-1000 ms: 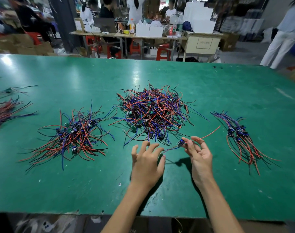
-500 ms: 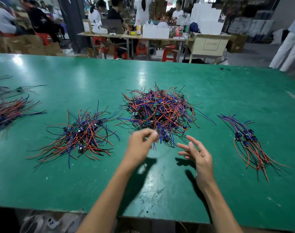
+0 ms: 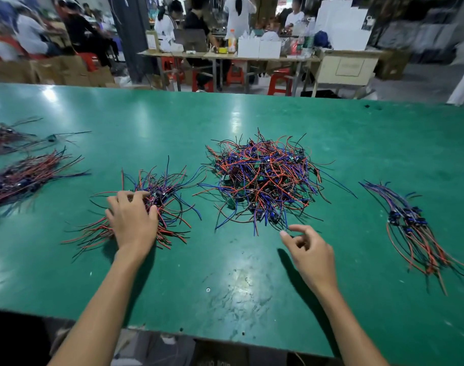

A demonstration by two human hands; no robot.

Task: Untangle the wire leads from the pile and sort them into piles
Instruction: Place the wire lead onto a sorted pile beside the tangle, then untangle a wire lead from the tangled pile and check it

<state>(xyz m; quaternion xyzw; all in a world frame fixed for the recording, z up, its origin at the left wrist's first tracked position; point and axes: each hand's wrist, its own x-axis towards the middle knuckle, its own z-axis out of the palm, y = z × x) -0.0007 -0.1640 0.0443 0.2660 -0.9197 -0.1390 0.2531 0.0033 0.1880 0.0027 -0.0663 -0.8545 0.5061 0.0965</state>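
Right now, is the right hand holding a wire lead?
No: the right hand hovers with loosely curled, empty fingers just short of the tangled middle pile, while the left hand rests on the left pile.

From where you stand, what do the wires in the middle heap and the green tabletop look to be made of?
Middle heap: thin leads in red, blue and black, likely plastic-sleeved, since they bend and hold loose curls; small green boards sit among them. Green tabletop: smooth, glossy sheet, perhaps laminate or a mat; it mirrors the lamps and shows scuffs.
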